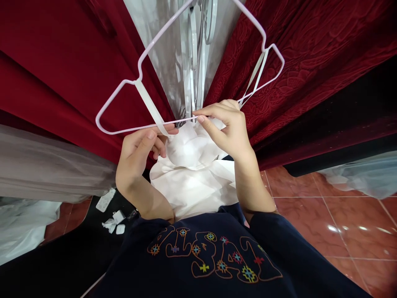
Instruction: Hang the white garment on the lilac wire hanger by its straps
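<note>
Pale pink hanger, upper centre of the frame, above my hands. Right hand: thumb and fingers pinching its bottom bar. Left hand: loosely curled, fingers at the bar beside a white strap. White garment: between my forearms.

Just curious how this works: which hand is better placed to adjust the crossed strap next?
Probably the left hand: it is nearer that crossed strap, though pinching the hanger. The right hand is at the other strap.
</note>
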The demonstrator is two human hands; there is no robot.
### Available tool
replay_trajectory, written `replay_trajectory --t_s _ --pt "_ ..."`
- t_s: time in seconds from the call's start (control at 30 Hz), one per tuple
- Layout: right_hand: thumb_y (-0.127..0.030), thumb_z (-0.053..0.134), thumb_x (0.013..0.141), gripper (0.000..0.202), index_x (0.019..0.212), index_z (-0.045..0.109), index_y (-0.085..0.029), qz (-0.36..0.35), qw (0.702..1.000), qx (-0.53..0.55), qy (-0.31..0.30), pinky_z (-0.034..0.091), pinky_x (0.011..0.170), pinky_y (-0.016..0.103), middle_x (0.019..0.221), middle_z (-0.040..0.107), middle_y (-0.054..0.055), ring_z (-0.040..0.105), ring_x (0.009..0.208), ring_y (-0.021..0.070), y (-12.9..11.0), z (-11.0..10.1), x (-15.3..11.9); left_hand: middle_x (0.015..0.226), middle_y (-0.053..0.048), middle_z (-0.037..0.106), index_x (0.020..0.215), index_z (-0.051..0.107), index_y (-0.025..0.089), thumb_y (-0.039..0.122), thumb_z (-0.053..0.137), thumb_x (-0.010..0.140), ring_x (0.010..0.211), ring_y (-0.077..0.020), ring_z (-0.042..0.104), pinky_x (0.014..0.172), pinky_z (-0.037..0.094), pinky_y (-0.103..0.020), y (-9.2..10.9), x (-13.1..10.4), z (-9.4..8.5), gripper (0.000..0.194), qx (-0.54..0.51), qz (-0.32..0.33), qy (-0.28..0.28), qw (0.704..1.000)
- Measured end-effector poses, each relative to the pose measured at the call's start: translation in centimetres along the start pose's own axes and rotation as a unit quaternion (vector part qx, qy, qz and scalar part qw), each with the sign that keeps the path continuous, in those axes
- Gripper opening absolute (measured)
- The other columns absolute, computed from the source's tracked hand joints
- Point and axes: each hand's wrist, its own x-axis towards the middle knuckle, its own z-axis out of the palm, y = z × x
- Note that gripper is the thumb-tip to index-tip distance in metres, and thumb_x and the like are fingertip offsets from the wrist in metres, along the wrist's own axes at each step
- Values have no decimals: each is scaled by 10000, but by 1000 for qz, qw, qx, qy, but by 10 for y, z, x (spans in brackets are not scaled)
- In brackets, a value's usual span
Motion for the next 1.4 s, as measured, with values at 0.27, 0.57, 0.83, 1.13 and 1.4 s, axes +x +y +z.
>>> replay_trajectory --t_s 0.27,0.57,0.83,1.13,1.4 --pt "-638 593 1060 423 1039 844 -299 11 1000 -10 13 450 1037 465 993 843 3 681 912 204 6 9 4 1110 -158 858 1184 904 221 540 638 1096 525 -160 615 435 375 -323 13 -4 6 424 2 37 -11 999" --pt "-591 576 1082 397 1013 818 -284 9 1000 -15 3 447 1055 460 974 823 2 677 917 201 4 10 5 1398 -83 787 1205 882 262 896 686 903 601 -139 485 404 268 -361 19 22 1 730 -161 145 168 962" --pt "-634 551 1078 440 1013 813 -286 13 999 -38 16 446 1068 465 964 812 9 657 913 212 6 14 4 1318 -50 811 1157 879 258 607 578 1095 721 -129 568 483 297 -278 4 10 -11 465 -111 138 343 923" --pt "-594 562 1087 405 1036 830 -296 16 999 -21 24 464 1072 472 992 827 4 685 920 200 0 21 3 988 -88 844 938 826 220 378 745 1024 563 -125 519 478 335 -286 -10 20 14 197 -80 73 222 969" --pt "-525 620 1075 302 1054 818 -298 -4 997 27 76 528 1037 486 1004 811 22 728 974 214 -7 20 3 1030 -75 842 936 759 236 580 729 1054 545 -128 546 482 411 -288 -21 29 39 366 -111 57 133 983"
